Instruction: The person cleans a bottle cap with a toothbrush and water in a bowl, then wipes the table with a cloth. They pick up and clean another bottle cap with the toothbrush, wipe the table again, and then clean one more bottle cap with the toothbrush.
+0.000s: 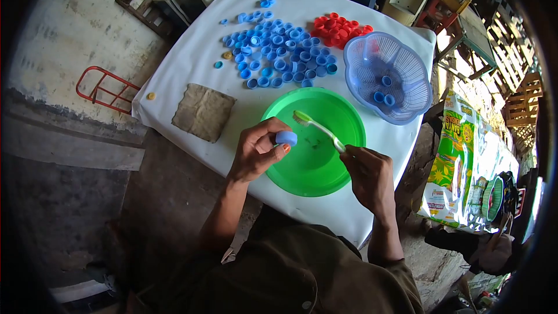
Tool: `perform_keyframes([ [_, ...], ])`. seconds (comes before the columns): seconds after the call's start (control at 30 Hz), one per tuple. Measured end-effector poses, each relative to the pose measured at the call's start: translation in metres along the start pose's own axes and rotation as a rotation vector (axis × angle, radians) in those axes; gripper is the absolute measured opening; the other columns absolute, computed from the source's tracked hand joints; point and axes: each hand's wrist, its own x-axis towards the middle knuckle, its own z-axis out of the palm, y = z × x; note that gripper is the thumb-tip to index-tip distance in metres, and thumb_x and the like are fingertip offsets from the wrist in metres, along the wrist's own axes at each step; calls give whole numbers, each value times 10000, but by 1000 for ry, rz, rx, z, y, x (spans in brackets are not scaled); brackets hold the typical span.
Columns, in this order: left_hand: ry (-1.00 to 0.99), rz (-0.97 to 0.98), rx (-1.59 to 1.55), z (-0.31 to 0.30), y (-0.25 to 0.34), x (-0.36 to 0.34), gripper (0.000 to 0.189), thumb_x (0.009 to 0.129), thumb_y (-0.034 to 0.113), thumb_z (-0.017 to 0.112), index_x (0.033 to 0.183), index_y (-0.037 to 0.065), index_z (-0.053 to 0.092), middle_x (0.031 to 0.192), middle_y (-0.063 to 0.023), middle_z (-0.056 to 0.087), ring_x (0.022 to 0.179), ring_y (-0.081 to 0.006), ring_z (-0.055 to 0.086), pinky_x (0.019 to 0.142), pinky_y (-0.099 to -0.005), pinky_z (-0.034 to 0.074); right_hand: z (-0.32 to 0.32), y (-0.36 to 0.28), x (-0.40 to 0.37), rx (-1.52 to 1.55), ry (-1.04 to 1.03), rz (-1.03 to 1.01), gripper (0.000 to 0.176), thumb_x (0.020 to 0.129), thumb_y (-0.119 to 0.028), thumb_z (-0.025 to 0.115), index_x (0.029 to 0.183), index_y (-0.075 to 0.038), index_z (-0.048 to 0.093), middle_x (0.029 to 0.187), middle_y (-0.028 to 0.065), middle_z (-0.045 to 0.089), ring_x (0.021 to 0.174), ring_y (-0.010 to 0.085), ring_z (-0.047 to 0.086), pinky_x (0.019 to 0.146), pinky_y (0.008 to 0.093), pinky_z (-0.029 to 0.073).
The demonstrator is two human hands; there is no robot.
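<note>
Between the thumb and fingers of my left hand [258,150] is a blue bottle cap [286,138], held over the left side of a green basin [279,177]. My right hand [372,177] grips the handle of a green-and-white toothbrush [318,127] above the basin's right side. The brush head points up and left, apart from the cap. Some dark specks show at the basin's bottom. Beyond it lies a wide spread of blue bottle caps [278,52]. To the right, a blue plastic basket [401,52] has a few blue caps inside.
A heap of red caps [337,30] lies at the table's back right. A folded grey-brown cloth [203,111] rests left of the basin on the white-covered table [180,70]. Near the left edge sits a yellowish cap [151,96]. Printed sacks [450,163] stand at the right.
</note>
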Motion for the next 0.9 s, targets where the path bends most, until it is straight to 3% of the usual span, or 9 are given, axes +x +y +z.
perform_keyframes([
  [0.03, -8, 10, 39, 0, 0, 0, 227, 851, 27, 689, 1057, -48, 629, 965, -72, 589, 852, -124, 575, 762, -277, 496, -1, 5, 2, -100, 22, 13, 149, 872, -73, 705, 983, 26, 698, 711, 164, 641, 592, 301, 631, 562, 364, 475],
  [0.17, 32, -7, 77, 4, 7, -1, 184, 825, -8, 687, 998, -49, 638, 968, -81, 568, 835, -123, 559, 738, -264, 484, -15, -21, -1, 66, -154, 23, 117, 863, -55, 706, 954, 19, 694, 718, 169, 645, 584, 301, 623, 548, 362, 469],
  [0.3, 17, 26, 232, -6, -2, -2, 178, 806, -22, 696, 966, -61, 631, 1012, -95, 554, 834, -129, 565, 730, -268, 498, 0, 3, 3, -92, 58, -3, 130, 863, -71, 714, 953, 21, 696, 708, 154, 643, 564, 277, 621, 537, 354, 467],
  [0.43, 74, 54, 239, -2, -4, -4, 173, 826, 7, 695, 968, -60, 623, 1016, -100, 564, 883, -149, 603, 798, -285, 531, -10, -16, -2, 40, -135, 11, 101, 864, -63, 702, 940, 5, 698, 722, 151, 658, 564, 269, 629, 532, 354, 468],
  [0.6, 45, -11, 156, 6, 2, 0, 106, 863, 19, 649, 886, -23, 554, 1055, -151, 599, 1007, -210, 623, 841, -337, 534, 1, 10, 0, -91, 10, 7, 127, 863, -63, 711, 965, 11, 703, 714, 157, 650, 560, 271, 623, 529, 347, 461],
  [0.63, 44, -7, 165, 3, 0, -1, 190, 852, 6, 674, 1022, -57, 617, 996, -108, 650, 915, -165, 658, 847, -322, 567, -2, 4, 0, -43, -34, 2, 127, 861, -62, 712, 963, 13, 702, 719, 162, 653, 566, 279, 626, 531, 349, 460],
  [0.7, 64, -53, 297, 4, 2, -4, 186, 842, -13, 675, 1016, -48, 617, 989, -105, 651, 908, -151, 657, 820, -298, 572, -6, -12, -3, 63, -147, 19, 124, 857, -61, 714, 953, 16, 699, 704, 167, 642, 575, 299, 623, 536, 361, 458],
  [0.83, 99, -18, 398, 12, 3, 1, 216, 792, -68, 695, 986, -30, 609, 929, -69, 633, 838, -111, 648, 725, -223, 564, 5, 10, 0, -114, 72, -6, 126, 860, -66, 714, 957, 14, 703, 657, 140, 601, 549, 277, 598, 527, 360, 449],
  [0.9, 113, 30, 428, 10, 2, 1, 218, 780, -72, 703, 970, -28, 606, 897, -57, 617, 800, -104, 638, 702, -217, 557, 0, 5, -1, -54, -1, -25, 130, 859, -73, 718, 956, 11, 705, 659, 139, 604, 544, 278, 591, 525, 361, 444],
])
